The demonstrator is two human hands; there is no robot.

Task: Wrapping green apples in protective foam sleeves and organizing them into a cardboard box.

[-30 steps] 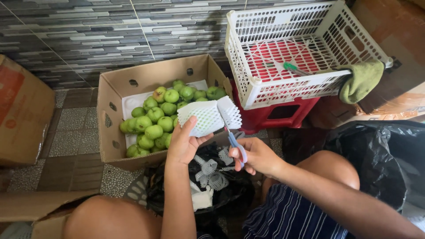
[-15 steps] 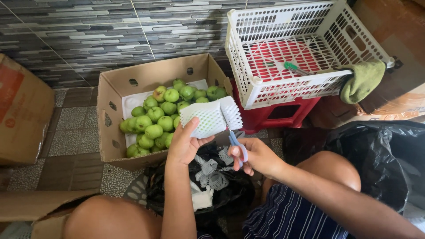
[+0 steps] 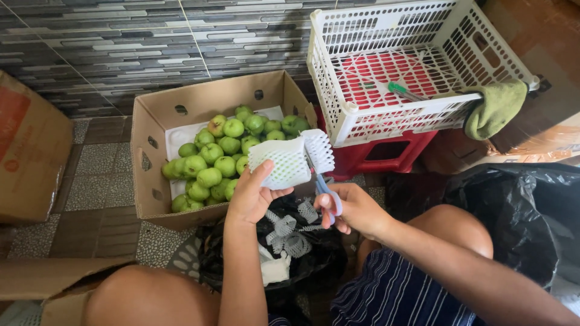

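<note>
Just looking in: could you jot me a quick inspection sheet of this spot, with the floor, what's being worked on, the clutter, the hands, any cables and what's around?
Surface: tiled floor, speckled tiles, partly covered by boxes.
Job's things: white foam net sleeve held up; blue-handled scissors with blades at the sleeve.
Clutter: cut foam pieces lying on a black bag below the hands.
Hands: left hand grips the sleeve; right hand holds the scissors.
Cables: nothing seen.
Surroundings: cardboard box of green fruit; white plastic crate on a red stool; green cloth on the crate's rim; striped tile wall.
</note>
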